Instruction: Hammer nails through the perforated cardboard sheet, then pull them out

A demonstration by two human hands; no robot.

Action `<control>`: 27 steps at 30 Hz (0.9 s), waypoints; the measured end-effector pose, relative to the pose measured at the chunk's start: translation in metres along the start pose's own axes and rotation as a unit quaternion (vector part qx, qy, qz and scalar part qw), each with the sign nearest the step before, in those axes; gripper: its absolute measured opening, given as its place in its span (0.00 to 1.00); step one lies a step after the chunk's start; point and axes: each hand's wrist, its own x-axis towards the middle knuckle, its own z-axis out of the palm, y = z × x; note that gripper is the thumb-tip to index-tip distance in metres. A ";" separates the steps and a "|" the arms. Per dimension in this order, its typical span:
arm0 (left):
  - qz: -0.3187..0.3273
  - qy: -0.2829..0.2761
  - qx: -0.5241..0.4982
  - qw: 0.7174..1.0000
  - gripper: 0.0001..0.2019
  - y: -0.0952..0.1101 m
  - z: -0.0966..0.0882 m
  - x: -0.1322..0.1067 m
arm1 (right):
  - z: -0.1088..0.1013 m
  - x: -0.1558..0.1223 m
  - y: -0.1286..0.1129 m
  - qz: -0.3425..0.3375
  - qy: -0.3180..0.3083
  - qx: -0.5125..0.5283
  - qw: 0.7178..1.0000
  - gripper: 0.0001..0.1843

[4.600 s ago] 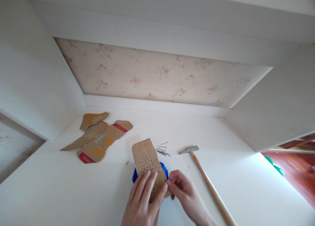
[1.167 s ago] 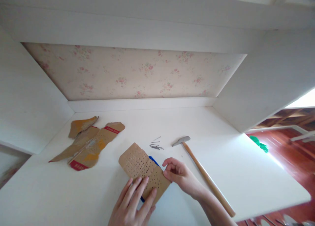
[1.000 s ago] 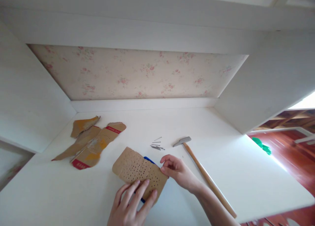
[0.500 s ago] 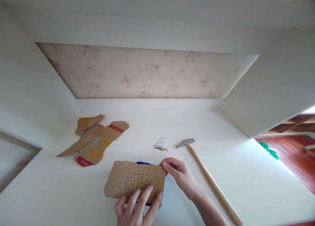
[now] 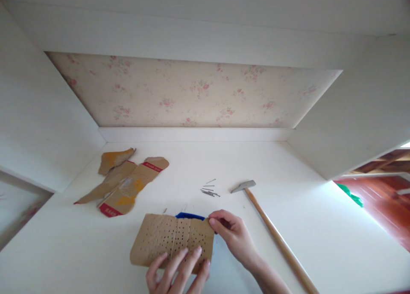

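A piece of brown cardboard [image 5: 160, 234] with rows of small punched holes lies over a blue object [image 5: 190, 216], of which only the far edge shows. My left hand [image 5: 179, 272] rests on the cardboard's near side, its fingers spread across the holes. At the far right corner, my right hand [image 5: 229, 232] pinches the cardboard between thumb and forefinger. Several loose nails [image 5: 209, 191] lie beyond the cardboard. To the right is a hammer [image 5: 278, 238] with a steel head and a long wooden handle, touched by neither hand.
Torn cardboard scraps [image 5: 123, 187] with red bands and orange patches lie at the left. The white surface [image 5: 272, 161] is bounded by side panels and a floral-papered back wall [image 5: 192, 93]. A green object [image 5: 350, 195] sits on the reddish floor beyond the right edge.
The cardboard has shifted slightly nearer and to the left, baring more of the blue object's far edge. Both hands have moved slightly with it. The view has shifted a little.
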 end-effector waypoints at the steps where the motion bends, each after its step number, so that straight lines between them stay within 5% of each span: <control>1: 0.001 -0.004 -0.006 1.000 0.13 0.000 0.000 0.000 | 0.000 0.000 0.000 -0.002 -0.001 -0.005 1.000 0.15; 9: -0.002 -0.021 -0.050 0.998 0.10 0.000 0.002 0.010 | -0.001 0.002 0.000 -0.005 -0.016 -0.001 1.000 0.15; 19: -0.007 -0.013 0.013 1.000 0.11 0.004 0.014 0.016 | -0.010 0.009 -0.001 -0.003 -0.073 -0.051 0.996 0.19; 23: -0.006 -0.004 0.022 1.000 0.10 0.005 0.016 0.016 | -0.020 0.040 -0.012 -0.028 -0.068 -0.154 0.985 0.23; 27: 0.001 -0.019 0.032 0.999 0.11 0.005 0.016 0.013 | -0.031 0.092 -0.016 -0.073 -0.004 -0.327 0.942 0.15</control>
